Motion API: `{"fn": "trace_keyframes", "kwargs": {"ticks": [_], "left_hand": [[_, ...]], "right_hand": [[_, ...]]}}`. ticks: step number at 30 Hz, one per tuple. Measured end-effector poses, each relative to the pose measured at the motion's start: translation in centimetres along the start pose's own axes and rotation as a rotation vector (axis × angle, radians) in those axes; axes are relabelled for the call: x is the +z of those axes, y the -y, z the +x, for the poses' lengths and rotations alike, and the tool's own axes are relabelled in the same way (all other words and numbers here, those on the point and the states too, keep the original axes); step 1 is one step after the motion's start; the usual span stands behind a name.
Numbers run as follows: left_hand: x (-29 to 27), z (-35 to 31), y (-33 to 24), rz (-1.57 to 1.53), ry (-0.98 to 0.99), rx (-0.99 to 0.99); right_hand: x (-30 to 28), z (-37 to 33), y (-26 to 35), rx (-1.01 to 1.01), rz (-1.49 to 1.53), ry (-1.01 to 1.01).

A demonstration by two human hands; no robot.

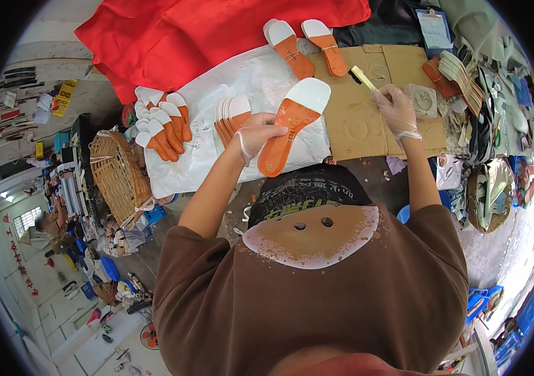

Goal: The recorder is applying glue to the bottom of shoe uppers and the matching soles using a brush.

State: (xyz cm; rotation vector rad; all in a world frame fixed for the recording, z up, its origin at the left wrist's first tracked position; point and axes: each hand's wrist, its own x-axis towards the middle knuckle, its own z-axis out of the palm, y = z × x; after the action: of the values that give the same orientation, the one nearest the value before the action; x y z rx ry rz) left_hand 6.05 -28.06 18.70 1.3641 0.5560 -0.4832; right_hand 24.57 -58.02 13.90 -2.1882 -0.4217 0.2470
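My left hand [259, 133], in a thin clear glove, grips a shoe insole [295, 119] by its edge, thumb on top. The insole is orange-brown with a white toe end and is held tilted, toe end away from me. Gloved likewise, my right hand [398, 111] pinches the pale yellow handle of a small brush [362, 78] with dark bristles, apart from the insole and above the cardboard [354, 128]. Just behind my left hand, a fanned row of similar insoles [239, 108] lies on a white sheet [185, 169].
More insoles [165, 125] lie fanned at the sheet's left. Two insole bundles [289, 49] sit at the back by red cloth [217, 37]. A whitish square dish [422, 101] and a rubber band [378, 72] rest on the cardboard. A wicker basket [113, 172] stands left.
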Motion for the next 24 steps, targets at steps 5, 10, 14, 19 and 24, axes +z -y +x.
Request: {"fn": "trace_keyframes", "kwargs": {"ticks": [5,10,14,19,24], "left_hand": [[0.2,-0.2,-0.1,1.227,-0.478,0.456],[-1.5,0.9,0.0,1.834,-0.701,0.989],[-1.1,0.6,-1.0,1.871,-0.628,1.068],[-3.3,0.4,-0.1,1.85,-0.598,1.157],[-4.1,-1.1,-1.1,1.709,-0.594,1.259]], "right_hand": [[1.5,-1.7,4.1,0.055,0.233,0.107],[3.1,-3.9,9.7,0.004,0.158,0.258],[4.8,-4.6,9.8,-0.201,0.009,0.227],[3.5,-3.4,8.1,-0.132,-0.169,0.303],[2.3,-2.8,4.5,0.0,0.041,0.497]]}}
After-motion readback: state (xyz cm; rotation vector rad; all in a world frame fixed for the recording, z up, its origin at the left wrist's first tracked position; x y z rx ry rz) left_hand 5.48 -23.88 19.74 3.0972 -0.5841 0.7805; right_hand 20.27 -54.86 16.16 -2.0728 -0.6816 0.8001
